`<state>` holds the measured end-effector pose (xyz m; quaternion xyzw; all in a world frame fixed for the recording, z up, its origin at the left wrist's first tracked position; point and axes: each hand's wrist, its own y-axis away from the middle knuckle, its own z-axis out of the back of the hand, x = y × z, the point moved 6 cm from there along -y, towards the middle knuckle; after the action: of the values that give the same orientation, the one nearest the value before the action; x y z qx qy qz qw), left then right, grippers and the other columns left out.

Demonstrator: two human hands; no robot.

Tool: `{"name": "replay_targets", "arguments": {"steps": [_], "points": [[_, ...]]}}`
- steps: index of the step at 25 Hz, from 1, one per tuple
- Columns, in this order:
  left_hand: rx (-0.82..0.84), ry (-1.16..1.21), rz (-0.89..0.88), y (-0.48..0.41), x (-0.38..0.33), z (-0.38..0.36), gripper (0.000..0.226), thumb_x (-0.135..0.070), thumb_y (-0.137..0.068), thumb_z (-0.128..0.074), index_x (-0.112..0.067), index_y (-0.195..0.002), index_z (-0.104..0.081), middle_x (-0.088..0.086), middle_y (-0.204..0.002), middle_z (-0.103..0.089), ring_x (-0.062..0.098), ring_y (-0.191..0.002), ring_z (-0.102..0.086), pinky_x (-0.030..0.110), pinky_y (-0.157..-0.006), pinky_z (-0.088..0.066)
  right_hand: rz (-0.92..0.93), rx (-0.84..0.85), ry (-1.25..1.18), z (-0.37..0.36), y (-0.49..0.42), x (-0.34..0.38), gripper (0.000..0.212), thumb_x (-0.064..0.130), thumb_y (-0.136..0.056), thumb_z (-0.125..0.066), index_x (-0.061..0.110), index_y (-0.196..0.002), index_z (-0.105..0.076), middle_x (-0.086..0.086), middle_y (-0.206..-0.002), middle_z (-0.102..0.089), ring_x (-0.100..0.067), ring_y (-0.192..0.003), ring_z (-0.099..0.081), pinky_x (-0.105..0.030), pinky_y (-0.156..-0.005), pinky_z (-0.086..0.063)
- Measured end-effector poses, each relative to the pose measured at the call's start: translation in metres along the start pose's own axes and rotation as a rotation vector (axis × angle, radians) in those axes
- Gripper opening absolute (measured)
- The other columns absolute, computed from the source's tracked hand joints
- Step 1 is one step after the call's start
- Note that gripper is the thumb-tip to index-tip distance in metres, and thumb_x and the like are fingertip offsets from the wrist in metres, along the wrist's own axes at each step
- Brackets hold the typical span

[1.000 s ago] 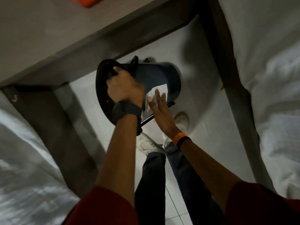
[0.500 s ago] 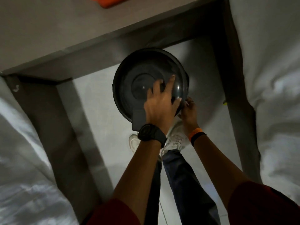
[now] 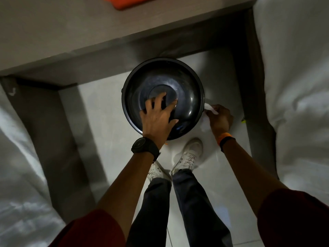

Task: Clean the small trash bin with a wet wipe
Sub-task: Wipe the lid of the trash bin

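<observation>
The small black trash bin (image 3: 185, 90) stands on the pale floor, seen from straight above with its round domed lid shut. My left hand (image 3: 157, 116) rests spread on the lid's near left side, fingers apart, pressing down. My right hand (image 3: 219, 119) is at the bin's right side, below the rim, fingers closed on a crumpled white wet wipe (image 3: 206, 120) that touches the bin's outer wall. A black watch is on my left wrist and an orange band on my right.
A grey table (image 3: 71, 32) runs across the top with an orange object (image 3: 128, 2) on it. White bedding (image 3: 299, 86) lies at right and more white bedding (image 3: 19, 157) at left, with dark frame posts beside the bin. My white shoes (image 3: 190, 154) stand just behind it.
The bin went from tilted on its side, held by the rim, to upright on the floor. My left hand moved onto the lid; my right hand with the wipe shifted to the bin's right side.
</observation>
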<state>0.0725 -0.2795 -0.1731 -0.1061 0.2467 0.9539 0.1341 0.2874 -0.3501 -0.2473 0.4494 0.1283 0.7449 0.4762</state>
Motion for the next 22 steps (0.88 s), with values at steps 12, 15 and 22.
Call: {"name": "replay_targets", "arguments": {"steps": [12, 15, 22], "points": [[-0.113, 0.559, 0.049, -0.057, 0.003, 0.062, 0.029, -0.018, -0.094, -0.064, -0.013, -0.122, -0.070, 0.007, -0.118, -0.072, 0.021, -0.106, -0.067, 0.033, -0.098, -0.052, 0.000, 0.512, -0.458, 0.028, 0.046, 0.061, 0.024, 0.016, -0.095, -0.062, 0.035, -0.107, -0.068, 0.004, -0.102, -0.074, -0.011, -0.086, -0.074, -0.028, -0.065, -0.061], [0.016, 0.615, 0.085, -0.070, 0.014, 0.063, 0.025, -0.019, -0.091, -0.071, -0.012, -0.114, -0.073, 0.007, -0.105, -0.076, 0.019, -0.095, -0.071, 0.030, -0.093, -0.056, 0.063, 0.476, -0.354, 0.006, 0.032, 0.066, 0.029, 0.006, -0.095, -0.060, 0.017, -0.121, -0.066, -0.005, -0.105, -0.071, -0.023, -0.097, -0.069, -0.031, -0.075, -0.059], [0.024, 0.380, 0.528, -0.024, 0.103, 0.060, 0.059, -0.031, -0.092, -0.066, -0.015, -0.144, -0.045, 0.020, -0.146, -0.043, 0.044, -0.132, -0.044, 0.052, -0.107, -0.044, 0.180, 0.082, -0.065, 0.004, 0.019, 0.077, 0.033, 0.014, -0.086, -0.075, -0.001, -0.115, -0.070, -0.015, -0.106, -0.071, -0.022, -0.090, -0.066, -0.011, -0.065, -0.051]]}}
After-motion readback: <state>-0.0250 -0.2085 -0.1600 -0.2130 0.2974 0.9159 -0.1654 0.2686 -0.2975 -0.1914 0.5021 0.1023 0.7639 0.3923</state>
